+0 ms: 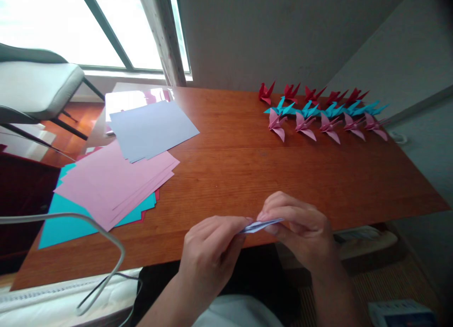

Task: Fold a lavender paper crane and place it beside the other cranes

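Note:
A small folded piece of pale blue-grey paper [261,226] is held nearly edge-on above the table's front edge. My left hand [212,251] pinches its left end between thumb and fingers. At the other end, my right hand [300,228] grips it, with the thumb below and the fingers on top. How the paper is folded inside is partly hidden by my fingers. Flat sheets of the same pale colour [152,129] lie at the table's left side, beyond my left hand.
Rows of red [265,93], blue [306,110] and pink paper cranes [303,125] stand at the back right of the wooden table [219,162]. Pink sheets [116,180] overlap blue sheets [67,223] at left. A grey cable [116,249] curves over the front left. A chair [38,84] stands beyond.

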`<action>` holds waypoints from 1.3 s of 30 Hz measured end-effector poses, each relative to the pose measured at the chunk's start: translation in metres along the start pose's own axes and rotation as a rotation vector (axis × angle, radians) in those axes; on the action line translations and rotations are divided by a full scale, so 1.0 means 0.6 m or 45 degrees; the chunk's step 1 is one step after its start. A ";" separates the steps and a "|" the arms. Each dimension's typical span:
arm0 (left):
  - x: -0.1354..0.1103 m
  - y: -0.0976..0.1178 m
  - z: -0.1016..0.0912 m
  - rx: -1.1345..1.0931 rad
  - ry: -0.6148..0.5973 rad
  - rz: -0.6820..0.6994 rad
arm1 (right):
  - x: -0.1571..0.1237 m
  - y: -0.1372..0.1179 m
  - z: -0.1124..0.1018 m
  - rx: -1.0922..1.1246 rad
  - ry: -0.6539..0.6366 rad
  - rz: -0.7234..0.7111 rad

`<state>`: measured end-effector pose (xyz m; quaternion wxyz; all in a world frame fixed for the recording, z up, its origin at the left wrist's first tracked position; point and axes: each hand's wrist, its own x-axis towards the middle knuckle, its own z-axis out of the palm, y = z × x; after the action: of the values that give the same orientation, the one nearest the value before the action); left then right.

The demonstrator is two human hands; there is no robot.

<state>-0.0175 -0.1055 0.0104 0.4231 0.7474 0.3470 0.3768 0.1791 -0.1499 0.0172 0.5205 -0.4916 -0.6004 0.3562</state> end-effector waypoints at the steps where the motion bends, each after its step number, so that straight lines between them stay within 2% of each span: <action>1: 0.001 0.001 0.000 -0.039 -0.033 -0.049 | 0.000 0.000 0.001 -0.006 0.018 0.005; 5: 0.006 0.002 -0.001 -0.229 -0.177 -0.271 | -0.003 -0.002 0.008 -0.067 0.114 0.066; 8: 0.007 -0.003 0.000 -0.312 -0.195 -0.362 | -0.003 -0.008 0.016 -0.090 0.177 0.104; 16: 0.007 -0.014 0.015 -0.443 -0.145 -0.486 | 0.000 -0.012 0.031 -0.195 0.283 0.101; 21: 0.009 -0.010 0.006 -0.536 -0.220 -0.481 | 0.000 -0.007 0.033 -0.269 0.296 0.022; 23: 0.008 -0.010 0.003 -0.466 -0.166 -0.433 | 0.001 -0.004 0.036 -0.253 0.276 0.058; 27: 0.004 -0.012 0.004 -0.300 0.078 -0.356 | -0.001 0.000 0.046 -0.098 0.278 0.290; 29: 0.002 -0.012 0.005 -0.271 0.107 -0.339 | -0.001 -0.001 0.051 -0.013 0.259 0.376; 32: 0.003 -0.011 0.006 -0.331 0.050 -0.389 | 0.001 -0.003 0.054 -0.056 0.212 0.394; 36: 0.007 -0.010 0.006 -0.502 -0.072 -0.548 | 0.005 -0.001 0.051 -0.165 0.226 0.346; 39: 0.013 -0.012 0.005 -0.585 -0.147 -0.581 | 0.006 0.007 0.044 -0.155 0.224 0.321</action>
<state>-0.0125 -0.0975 0.0048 0.6733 0.5554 0.3869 0.2976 0.1540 -0.1432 0.0090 0.4916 -0.6229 -0.5065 0.3372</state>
